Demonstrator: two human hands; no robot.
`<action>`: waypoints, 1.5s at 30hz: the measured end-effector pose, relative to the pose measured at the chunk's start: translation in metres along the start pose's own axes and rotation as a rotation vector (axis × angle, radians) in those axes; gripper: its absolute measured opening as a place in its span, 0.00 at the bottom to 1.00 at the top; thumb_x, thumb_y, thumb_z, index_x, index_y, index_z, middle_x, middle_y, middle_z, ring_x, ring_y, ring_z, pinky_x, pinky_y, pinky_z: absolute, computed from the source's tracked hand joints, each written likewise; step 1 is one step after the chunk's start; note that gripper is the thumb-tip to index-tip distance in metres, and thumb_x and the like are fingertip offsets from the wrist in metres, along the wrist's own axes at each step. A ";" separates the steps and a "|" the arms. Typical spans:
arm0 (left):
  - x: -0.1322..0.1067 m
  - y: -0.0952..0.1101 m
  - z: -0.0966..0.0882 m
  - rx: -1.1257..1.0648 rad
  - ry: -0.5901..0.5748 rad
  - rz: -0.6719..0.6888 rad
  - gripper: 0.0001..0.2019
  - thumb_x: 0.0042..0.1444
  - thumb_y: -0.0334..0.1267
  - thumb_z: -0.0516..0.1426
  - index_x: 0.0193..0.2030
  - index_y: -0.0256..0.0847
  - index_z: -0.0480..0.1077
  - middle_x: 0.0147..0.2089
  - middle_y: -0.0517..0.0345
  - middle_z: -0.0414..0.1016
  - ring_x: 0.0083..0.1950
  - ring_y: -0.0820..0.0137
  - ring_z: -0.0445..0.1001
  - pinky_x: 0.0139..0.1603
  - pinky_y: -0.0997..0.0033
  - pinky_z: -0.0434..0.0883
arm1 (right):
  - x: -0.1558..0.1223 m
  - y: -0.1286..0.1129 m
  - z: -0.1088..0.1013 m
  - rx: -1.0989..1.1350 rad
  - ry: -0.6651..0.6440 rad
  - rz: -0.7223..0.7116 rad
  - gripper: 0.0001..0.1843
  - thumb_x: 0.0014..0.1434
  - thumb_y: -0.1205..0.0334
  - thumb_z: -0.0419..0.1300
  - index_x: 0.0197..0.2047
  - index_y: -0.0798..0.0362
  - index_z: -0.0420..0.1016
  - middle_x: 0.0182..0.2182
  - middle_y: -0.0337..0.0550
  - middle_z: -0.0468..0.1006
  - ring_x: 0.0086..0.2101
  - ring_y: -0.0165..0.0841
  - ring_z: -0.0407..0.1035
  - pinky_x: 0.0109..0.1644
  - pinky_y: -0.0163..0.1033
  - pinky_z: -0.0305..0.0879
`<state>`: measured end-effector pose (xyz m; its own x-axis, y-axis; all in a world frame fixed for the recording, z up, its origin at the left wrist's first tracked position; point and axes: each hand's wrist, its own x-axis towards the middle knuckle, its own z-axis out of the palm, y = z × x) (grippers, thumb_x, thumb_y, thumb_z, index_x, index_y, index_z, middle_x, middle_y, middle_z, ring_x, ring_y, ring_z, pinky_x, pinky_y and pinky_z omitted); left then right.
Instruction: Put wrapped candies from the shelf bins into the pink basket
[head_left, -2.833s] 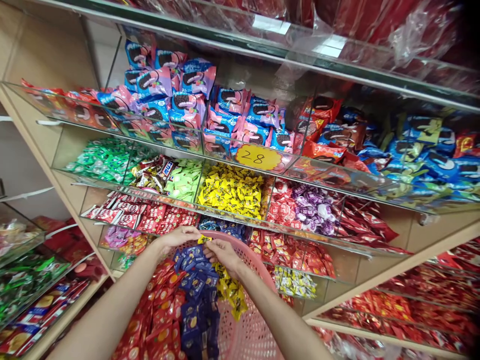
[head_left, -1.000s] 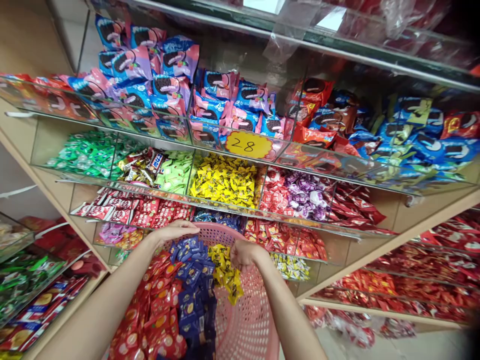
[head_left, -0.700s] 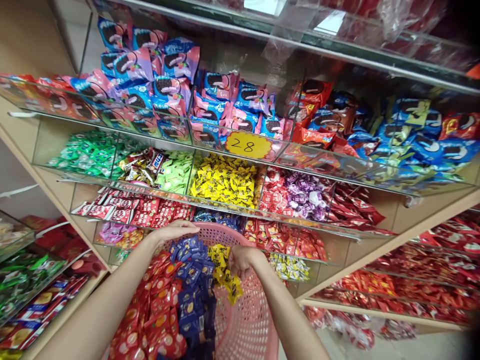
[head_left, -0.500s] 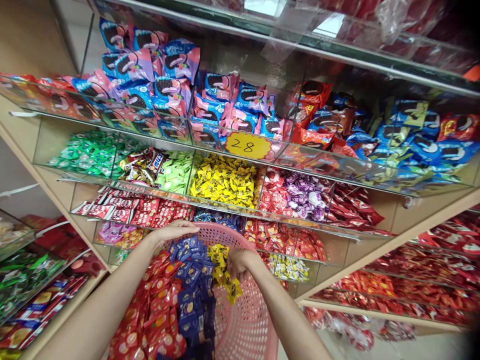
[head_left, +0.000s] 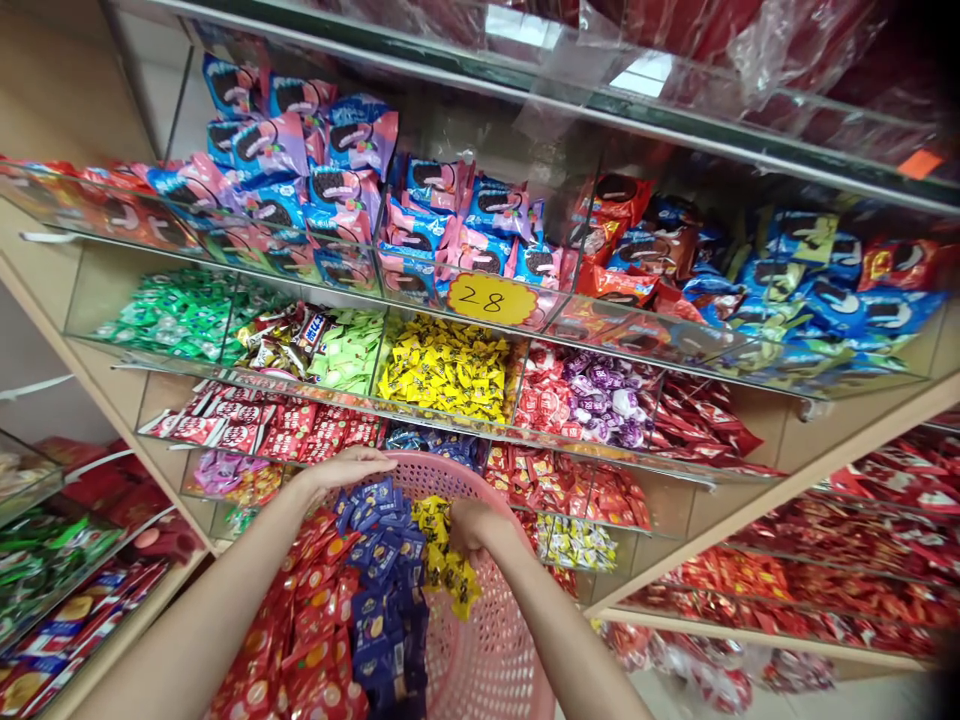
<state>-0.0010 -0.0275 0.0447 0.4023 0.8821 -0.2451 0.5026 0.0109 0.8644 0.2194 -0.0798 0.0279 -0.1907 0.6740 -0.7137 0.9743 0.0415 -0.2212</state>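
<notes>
A pink perforated plastic basket (head_left: 517,600) is below the shelves, tilted toward me. My left hand (head_left: 352,468) is closed over its far rim, with the thumb side hidden. Inside, red-wrapped candies (head_left: 300,630) fill the left side, and dark blue-wrapped candies (head_left: 382,550) lie in a band beside them. To their right is a small pile of yellow-wrapped candies (head_left: 439,555). My right hand (head_left: 474,525) is inside the basket against this yellow pile, fingers curled onto it; the fingertips are hidden and slightly blurred.
Ahead, clear-fronted shelves hold bins of yellow candies (head_left: 450,372), green candies (head_left: 169,315) and purple candies (head_left: 611,385). Blue and pink snack packs (head_left: 270,150) line the shelf above, with a yellow price tag (head_left: 492,299) marked 28. More red packets (head_left: 847,540) fill the shelves at right.
The view has shifted slightly. My right hand has sunk a little deeper beside the yellow candies, its fingers less visible now. My left hand stays on the rim.
</notes>
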 end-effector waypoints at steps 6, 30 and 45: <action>0.000 -0.001 -0.001 -0.049 -0.046 0.002 0.24 0.42 0.57 0.54 0.39 0.40 0.71 0.41 0.59 0.73 0.43 0.66 0.69 0.42 0.74 0.63 | -0.051 -0.013 -0.034 0.132 0.119 -0.302 0.11 0.50 0.58 0.55 0.28 0.58 0.70 0.22 0.42 0.75 0.19 0.28 0.68 0.21 0.30 0.62; -0.003 -0.001 0.000 -0.099 -0.021 0.024 0.26 0.40 0.60 0.53 0.36 0.40 0.72 0.38 0.58 0.75 0.40 0.64 0.69 0.39 0.72 0.63 | -0.066 -0.031 -0.118 -0.293 1.171 0.187 0.13 0.57 0.71 0.44 0.36 0.61 0.70 0.32 0.58 0.73 0.34 0.40 0.70 0.34 0.39 0.65; 0.001 -0.007 0.000 -0.116 -0.051 0.026 0.25 0.41 0.58 0.53 0.36 0.38 0.72 0.36 0.57 0.75 0.40 0.66 0.69 0.40 0.72 0.64 | -0.111 -0.041 -0.089 -0.094 1.250 -0.027 0.12 0.60 0.61 0.43 0.37 0.54 0.65 0.28 0.47 0.73 0.30 0.33 0.69 0.32 0.33 0.59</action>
<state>-0.0039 -0.0267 0.0382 0.4538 0.8578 -0.2413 0.4008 0.0454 0.9150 0.2115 -0.0910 0.1749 -0.0172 0.9074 0.4199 0.9865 0.0838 -0.1407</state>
